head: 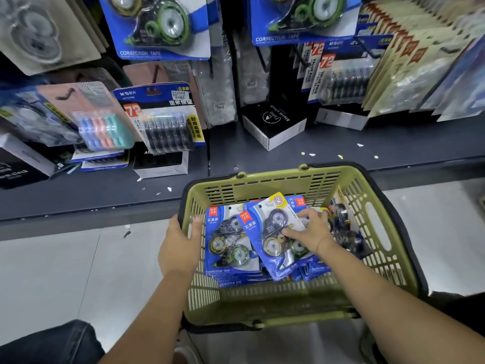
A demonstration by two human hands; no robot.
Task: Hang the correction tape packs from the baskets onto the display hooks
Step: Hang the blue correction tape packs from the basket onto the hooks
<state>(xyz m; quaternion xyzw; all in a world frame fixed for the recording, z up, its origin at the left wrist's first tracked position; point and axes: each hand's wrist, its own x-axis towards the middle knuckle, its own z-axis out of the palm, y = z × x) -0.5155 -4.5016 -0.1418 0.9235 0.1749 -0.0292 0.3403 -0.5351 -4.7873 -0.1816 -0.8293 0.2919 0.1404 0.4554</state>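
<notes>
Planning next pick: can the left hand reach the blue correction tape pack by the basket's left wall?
Likely yes: left hand holds the olive plastic basket rim beside the blue carded pack, mostly uncovered.

I get a bright, even picture. Light seems to come from overhead, and the pale floor (65, 271) left of the basket (262, 189) carries a soft sheen with only faint shadows. Inside the basket the plastic of the correction tape packs (228, 243) throws small glints. Up and left of the basket the hanging packs (102, 127) are smeared and out of focus, print unreadable. The shelf (105, 190) edge behind the basket bows, and lines bend toward the borders.
</notes>
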